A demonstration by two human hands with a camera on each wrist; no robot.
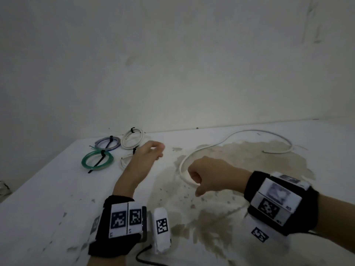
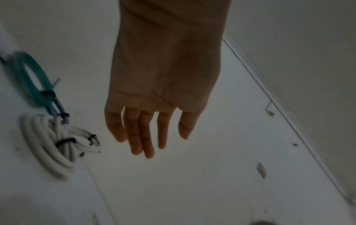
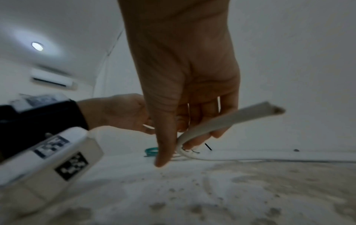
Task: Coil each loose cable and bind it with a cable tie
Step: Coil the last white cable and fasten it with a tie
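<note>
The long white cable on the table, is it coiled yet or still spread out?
Spread out: the long white cable snakes loosely across the table, one end in the right hand.

In the head view, part of the small white coil (image 1: 124, 160) is covered by the left hand (image 1: 148, 152), and the right hand (image 1: 209, 175) hides its own fingers and the stretch of loose white cable (image 1: 226, 141) they hold. In the left wrist view the green coil (image 2: 29, 79) is blurred — its far edge is cut off at the left.
</note>
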